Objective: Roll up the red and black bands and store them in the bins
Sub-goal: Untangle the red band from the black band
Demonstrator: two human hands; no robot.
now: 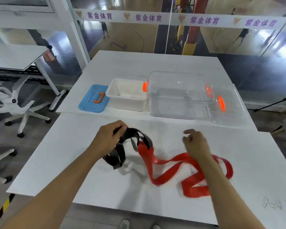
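Centre-left of the frame, the left hand (pixel 108 139) is clamped on the black band (pixel 122 146), lifting its loops off the white table (pixel 73 146). The right hand (pixel 195 144) hovers empty, fingers loosely curled, over the red band (pixel 175 172), which sprawls lower right, its near end overlapping the black one.

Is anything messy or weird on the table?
Yes. The red band sprawls in loose twisted loops, and the black band hooks through one end of it, so they look tangled. The left hand grips the black band; the right hand holds nothing. Both bins look empty, lids off.
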